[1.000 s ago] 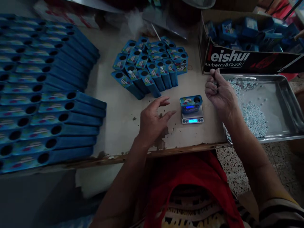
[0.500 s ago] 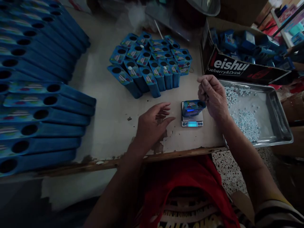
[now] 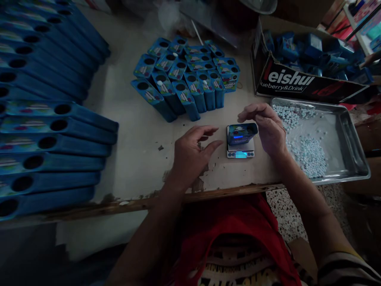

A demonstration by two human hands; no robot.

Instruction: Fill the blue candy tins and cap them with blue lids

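A small blue box stands on a little digital scale with a lit display near the table's front edge. My right hand hovers over the box's right end, fingers curved above it and thumb out; whether anything is in them is hidden. My left hand rests on the table just left of the scale, fingers loosely spread and empty. A steel tray of pale blue pellets lies right of the scale.
A cluster of several open blue boxes stands behind the scale. Long rows of blue boxes fill the table's left side. A cardboard carton with more blue boxes sits at the back right. The worn table edge runs in front.
My right hand has come down from a raised fist beside the tray to over the box on the scale, its fingers loosening. My left hand has barely moved.
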